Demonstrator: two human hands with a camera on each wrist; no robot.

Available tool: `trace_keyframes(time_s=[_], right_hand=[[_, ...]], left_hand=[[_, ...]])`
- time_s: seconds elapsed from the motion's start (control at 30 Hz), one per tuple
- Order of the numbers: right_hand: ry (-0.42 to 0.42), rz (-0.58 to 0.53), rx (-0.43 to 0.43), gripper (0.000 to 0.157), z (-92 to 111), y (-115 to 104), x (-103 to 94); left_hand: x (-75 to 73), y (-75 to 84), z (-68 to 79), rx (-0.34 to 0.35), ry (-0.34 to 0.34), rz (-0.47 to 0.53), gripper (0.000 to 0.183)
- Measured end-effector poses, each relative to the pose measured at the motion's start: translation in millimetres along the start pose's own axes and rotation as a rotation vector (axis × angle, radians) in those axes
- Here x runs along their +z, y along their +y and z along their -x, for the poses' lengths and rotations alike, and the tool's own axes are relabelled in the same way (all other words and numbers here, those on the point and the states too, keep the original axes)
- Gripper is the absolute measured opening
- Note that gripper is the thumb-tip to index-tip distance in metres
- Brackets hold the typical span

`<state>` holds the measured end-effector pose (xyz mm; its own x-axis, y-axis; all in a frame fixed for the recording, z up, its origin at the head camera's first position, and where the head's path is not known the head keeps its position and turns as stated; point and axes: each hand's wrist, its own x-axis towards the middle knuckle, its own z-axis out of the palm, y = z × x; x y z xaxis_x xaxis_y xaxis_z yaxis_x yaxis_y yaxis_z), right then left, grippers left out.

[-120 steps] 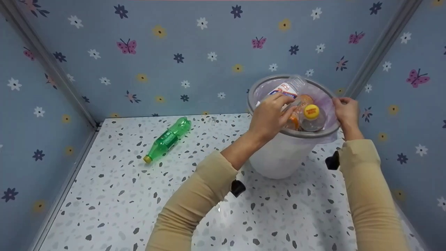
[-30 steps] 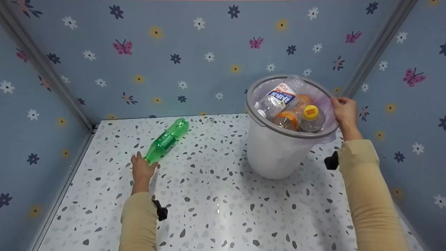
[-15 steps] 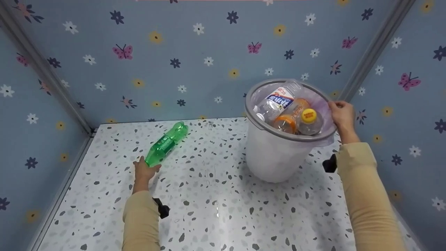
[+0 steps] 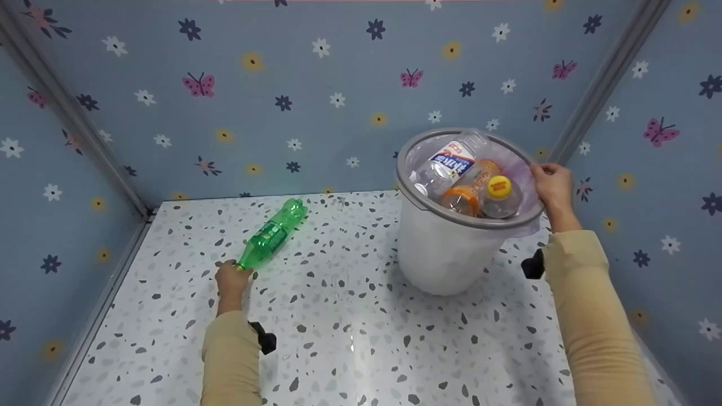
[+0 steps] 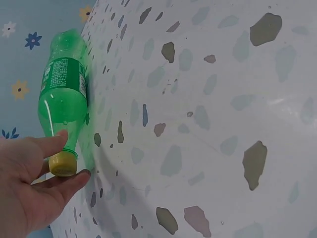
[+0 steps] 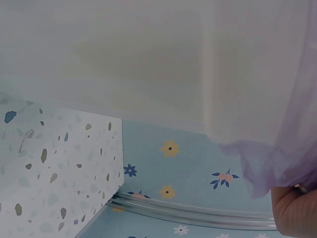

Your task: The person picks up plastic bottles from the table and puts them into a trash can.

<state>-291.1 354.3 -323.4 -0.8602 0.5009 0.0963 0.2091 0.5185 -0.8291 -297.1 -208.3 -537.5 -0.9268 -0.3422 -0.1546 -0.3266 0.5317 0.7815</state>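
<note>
A green plastic bottle (image 4: 271,235) with a green label and a yellow cap (image 5: 63,163) lies at the left, its neck toward me. My left hand (image 4: 232,281) holds it by the neck; in the left wrist view the thumb is on the neck and the fingers are beneath the cap. At the right a white trash bin (image 4: 445,256) with a grey rim leans slightly. My right hand (image 4: 554,189) grips that rim and the pale purple bin liner (image 6: 262,166) folded over it. The right fingertips are mostly hidden in the right wrist view.
Several empty bottles fill the bin: a clear one with a blue and white label (image 4: 453,159), one with an orange cap (image 4: 461,200) and one with a yellow cap (image 4: 500,188). Blue flowered walls (image 4: 316,73) enclose the speckled white surface (image 4: 338,316) at the back and sides.
My left hand has moved from the bin's opening down to the green bottle and closed on its neck. The right hand has stayed at the rim.
</note>
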Motion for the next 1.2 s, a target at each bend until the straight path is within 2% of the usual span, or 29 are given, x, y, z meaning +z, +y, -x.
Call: trace_keyframes(time_s=[0.17, 0.37, 0.7, 0.9, 1.03, 1.2], right_hand=[[-0.018, 0.009, 0.027, 0.048, 1, -1, -0.1], [-0.012, 0.011, 0.016, 0.047, 1, -1, 0.0], [-0.036, 0.012, 0.035, 0.049, 1, -3, -0.6], [0.007, 0.006, -0.018, 0.046, -1, -2, 0.0], [0.004, 0.015, -0.021, 0.047, -1, -1, 0.0], [-0.008, 0.032, -0.022, 0.048, 0, 0, -1.1]], left_hand=[[5.5, -0.5, 0.5, -0.015, 0.035, 0.031, 0.046], [12.8, 0.2, 3.0, -0.01, 0.082, 0.094, 0.039], [10.9, 8.1, 8.9, 0.05, 0.166, 0.241, 0.04], [7.8, 17.3, 13.9, 0.071, 0.19, 0.326, 0.039], [6.4, 22.1, 17.5, 0.087, 0.188, 0.333, 0.039], [4.4, 30.3, 24.5, 0.153, 0.217, 0.347, 0.038]])
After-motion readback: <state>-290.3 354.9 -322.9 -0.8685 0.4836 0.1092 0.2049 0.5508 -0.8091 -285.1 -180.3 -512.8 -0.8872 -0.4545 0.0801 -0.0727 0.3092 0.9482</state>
